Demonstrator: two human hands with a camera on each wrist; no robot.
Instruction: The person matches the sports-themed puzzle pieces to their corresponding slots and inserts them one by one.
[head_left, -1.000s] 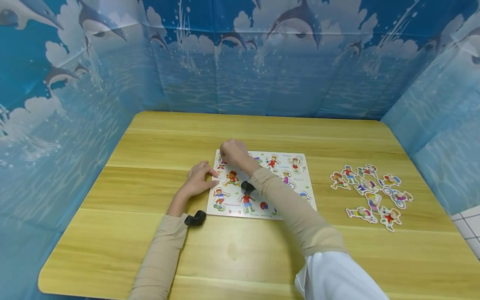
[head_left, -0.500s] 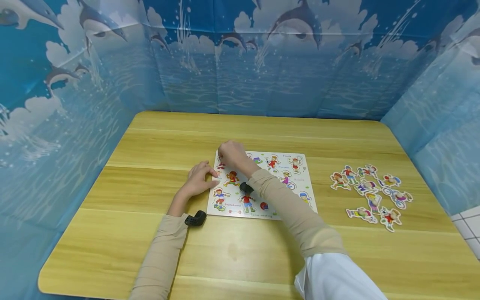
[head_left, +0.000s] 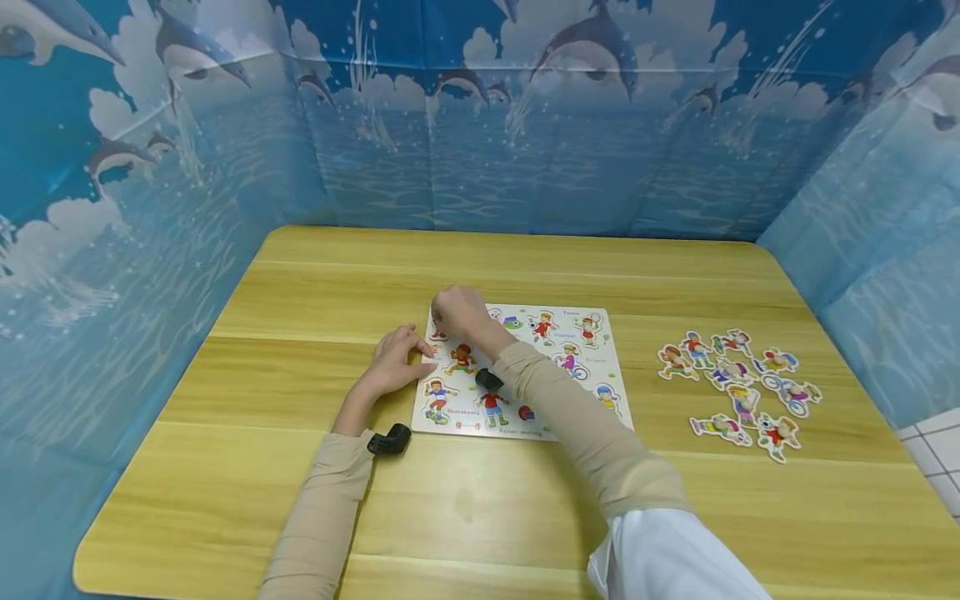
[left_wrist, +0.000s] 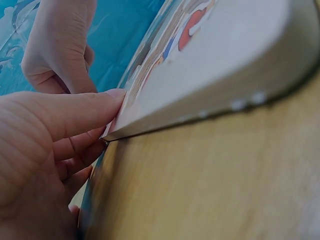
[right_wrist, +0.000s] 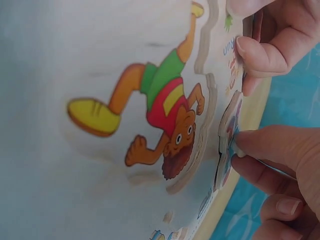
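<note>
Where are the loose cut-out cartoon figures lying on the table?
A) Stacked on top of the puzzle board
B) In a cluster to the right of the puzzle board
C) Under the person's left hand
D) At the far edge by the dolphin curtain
B: the head view shows the loose figures spread flat on the table, clear of the puzzle board on its right side, away from both hands.
</note>
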